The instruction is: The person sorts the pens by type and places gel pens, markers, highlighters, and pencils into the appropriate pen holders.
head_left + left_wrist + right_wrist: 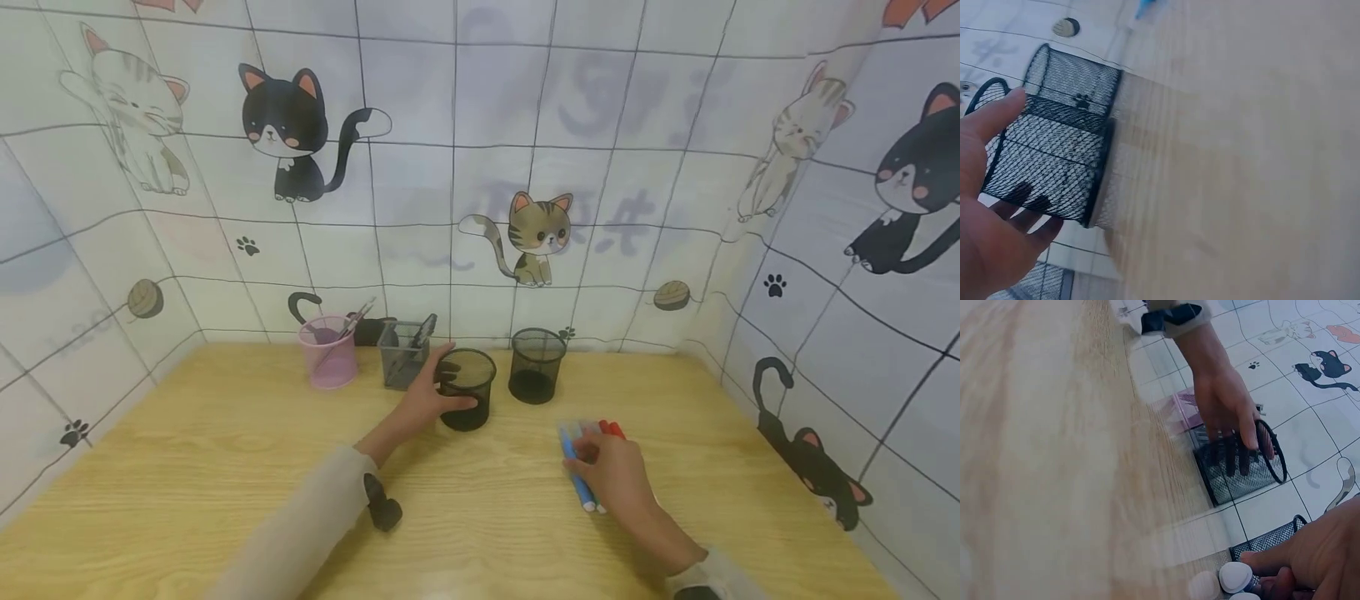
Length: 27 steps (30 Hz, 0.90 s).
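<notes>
A round black mesh pen cup stands upright on the table. My left hand holds it from the left side, with the thumb in front and the other fingers round the back. To the right, several markers lie side by side: a blue marker on the left edge and red markers on the right. My right hand is over them, its thumb and curled fingers pinching the blue marker. White marker ends show beside the thumb in the right wrist view; the hand hides much of the others.
Behind and right stands a second round black mesh cup. Left of the held cup are a square mesh holder and a pink cup, both containing items. A cat-patterned tiled backdrop borders the wooden table.
</notes>
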{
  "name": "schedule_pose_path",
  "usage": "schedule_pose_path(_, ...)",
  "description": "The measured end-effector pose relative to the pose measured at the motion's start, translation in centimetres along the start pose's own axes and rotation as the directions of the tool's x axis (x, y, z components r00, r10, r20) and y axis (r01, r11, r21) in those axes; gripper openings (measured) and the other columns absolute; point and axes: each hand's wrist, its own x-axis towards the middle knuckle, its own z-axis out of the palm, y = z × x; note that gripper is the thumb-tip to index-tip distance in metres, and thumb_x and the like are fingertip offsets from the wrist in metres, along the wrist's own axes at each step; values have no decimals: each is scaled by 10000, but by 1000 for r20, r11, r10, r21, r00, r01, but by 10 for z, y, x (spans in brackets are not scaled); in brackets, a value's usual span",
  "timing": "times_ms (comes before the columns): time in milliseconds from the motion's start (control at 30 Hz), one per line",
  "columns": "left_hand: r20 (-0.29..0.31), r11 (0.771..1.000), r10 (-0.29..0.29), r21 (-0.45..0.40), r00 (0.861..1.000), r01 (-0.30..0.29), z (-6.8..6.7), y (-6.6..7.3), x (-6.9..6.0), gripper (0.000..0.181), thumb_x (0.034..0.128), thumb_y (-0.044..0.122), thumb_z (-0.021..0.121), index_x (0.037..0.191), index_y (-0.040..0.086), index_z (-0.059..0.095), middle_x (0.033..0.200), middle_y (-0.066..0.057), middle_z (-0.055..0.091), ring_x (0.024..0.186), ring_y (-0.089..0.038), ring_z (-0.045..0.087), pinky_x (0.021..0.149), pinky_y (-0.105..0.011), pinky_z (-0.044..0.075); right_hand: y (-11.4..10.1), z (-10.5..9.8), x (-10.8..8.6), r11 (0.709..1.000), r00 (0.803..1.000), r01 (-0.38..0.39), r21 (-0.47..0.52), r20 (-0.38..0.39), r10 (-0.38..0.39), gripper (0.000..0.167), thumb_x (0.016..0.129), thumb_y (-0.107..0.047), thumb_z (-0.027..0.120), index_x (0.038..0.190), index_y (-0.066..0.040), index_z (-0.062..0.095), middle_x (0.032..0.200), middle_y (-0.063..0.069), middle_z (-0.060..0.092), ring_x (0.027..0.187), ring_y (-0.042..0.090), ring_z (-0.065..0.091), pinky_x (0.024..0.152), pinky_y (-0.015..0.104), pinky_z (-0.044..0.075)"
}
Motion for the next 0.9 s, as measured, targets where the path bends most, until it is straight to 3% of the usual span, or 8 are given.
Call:
schedule_pose_path(167,85,996,60,-70,995,-54,-13,1,-25,1002,750,150,827,1521,225,191,1347,-138,444,1260,-390,414,993,-488,389,-2,1,0,1000,1000,3,-20,12,-3,247,704,-114,840,883,12,726,799,89,708,626,100,571,548,243,475)
schedule_pose_path(267,156,987,105,-138,982,-83,-15,-1,-35,977,755,94,814,1509,215,206,1356,-182,411,1267,-418,395,1006,-495,380,-4,0,0,1000,1000,-4,-19,17,5,245,716,-112,831,889,25,723,836,120,713,654,130,600,582,288,504)
schedule_pose_path(467,317,940,245,-309,916,-144,-17,-5,-41,964,754,-44,770,1496,125,179,1354,-345,318,1259,-454,374,1034,-548,329,-8,-1,2,999,999,-46,-14,7,46,255,725,-130,824,890,32,717,820,121,712,688,177,642,629,362,530)
schedule_pose_path(600,345,910,307,-380,887,-167,-17,-12,-39,997,754,-40,771,1502,88,124,1393,-372,282,1295,-502,288,1039,-579,293,-11,-1,3,1000,1000,-5,-24,1,5,266,715,-116,829,890,49,715,789,111,704,668,177,628,639,383,533)
schedule_pose_path(667,354,893,330,-418,875,-168,-16,-15,-38,1035,755,-7,784,1507,81,79,1421,-362,276,1309,-531,240,1044,-529,323,-13,-2,3,999,1000,12,-39,3,-12,269,712,-103,827,896,57,713,770,100,697,656,167,610,632,382,528)
schedule_pose_path(800,357,876,352,-452,865,-170,-10,-18,-38,1078,757,1,786,1517,96,27,1426,-331,318,1298,-542,260,1039,-518,335,-14,-3,3,998,1000,9,-57,23,-7,287,702,-79,828,907,77,700,746,91,683,619,143,582,577,332,517)
schedule_pose_path(900,348,866,380,-460,857,-197,-7,-18,-38,1066,756,-59,763,1520,95,36,1394,-375,316,1273,-556,293,1027,-614,276,-13,-2,3,998,1000,6,-67,27,-5,305,684,-69,839,903,89,698,741,100,681,624,152,597,551,300,509)
